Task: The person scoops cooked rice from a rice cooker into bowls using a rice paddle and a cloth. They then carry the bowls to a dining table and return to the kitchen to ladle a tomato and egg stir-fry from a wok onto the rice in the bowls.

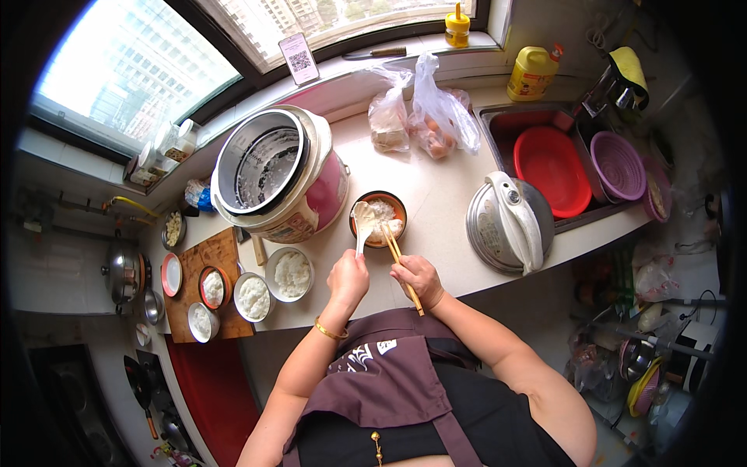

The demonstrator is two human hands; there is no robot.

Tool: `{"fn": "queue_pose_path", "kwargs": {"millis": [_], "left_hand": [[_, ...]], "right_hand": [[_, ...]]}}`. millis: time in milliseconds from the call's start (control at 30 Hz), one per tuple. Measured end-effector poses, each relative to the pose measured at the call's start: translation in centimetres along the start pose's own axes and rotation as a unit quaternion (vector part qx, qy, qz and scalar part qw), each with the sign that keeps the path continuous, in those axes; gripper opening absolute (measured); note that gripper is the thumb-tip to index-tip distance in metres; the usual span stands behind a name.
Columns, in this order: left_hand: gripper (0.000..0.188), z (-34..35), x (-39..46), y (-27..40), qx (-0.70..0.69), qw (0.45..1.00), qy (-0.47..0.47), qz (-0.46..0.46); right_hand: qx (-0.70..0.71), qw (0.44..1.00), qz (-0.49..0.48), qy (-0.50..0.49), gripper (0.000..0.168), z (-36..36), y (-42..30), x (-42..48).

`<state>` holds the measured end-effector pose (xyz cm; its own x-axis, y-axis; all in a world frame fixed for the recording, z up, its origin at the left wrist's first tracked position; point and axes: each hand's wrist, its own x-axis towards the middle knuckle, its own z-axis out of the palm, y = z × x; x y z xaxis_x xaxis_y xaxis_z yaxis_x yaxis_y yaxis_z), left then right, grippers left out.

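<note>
My left hand is closed around the handle of a white rice paddle, whose head rests at the left of a dark-rimmed bowl with an orange inside. White rice lies in that bowl. With my right hand I hold a pair of wooden chopsticks, their tips on the rice at the bowl's right. Behind and to the left stands a pressure cooker with its lid off and rice bits clinging to its metal inner pot.
Several rice bowls, including a white one, stand left by a wooden cutting board. The cooker's lid lies right, near a sink holding a red basin. Plastic bags sit at the back. A knife lies on the windowsill.
</note>
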<state>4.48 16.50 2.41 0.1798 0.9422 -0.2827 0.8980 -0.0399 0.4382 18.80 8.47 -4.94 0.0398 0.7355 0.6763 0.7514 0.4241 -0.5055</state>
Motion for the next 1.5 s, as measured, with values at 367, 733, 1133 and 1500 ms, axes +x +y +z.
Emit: {"fn": "queue_pose_path", "kwargs": {"millis": [367, 733, 1133, 1500], "left_hand": [[0.024, -1.0, -0.6, -1.3, 0.022, 0.997, 0.020, 0.078], [0.025, -0.9, -1.2, -2.7, 0.083, 0.989, 0.048, 0.109], [0.025, 1.4, 1.2, -5.1, -0.258, 0.962, -0.071, -0.058], [0.019, 1.6, 1.0, -5.3, -0.388, 0.912, -0.108, -0.079]], "right_hand": [[0.082, 0.986, 0.128, 0.065, 0.011, -0.8, 0.3, 0.5], [0.197, 0.952, 0.174, 0.156, 0.010, -2.2, -0.2, 1.8], [0.192, 0.974, 0.105, 0.059, 0.009, -0.6, 0.0, 0.7], [0.196, 0.961, 0.165, 0.099, 0.006, 0.4, 1.4, 0.8]]}}
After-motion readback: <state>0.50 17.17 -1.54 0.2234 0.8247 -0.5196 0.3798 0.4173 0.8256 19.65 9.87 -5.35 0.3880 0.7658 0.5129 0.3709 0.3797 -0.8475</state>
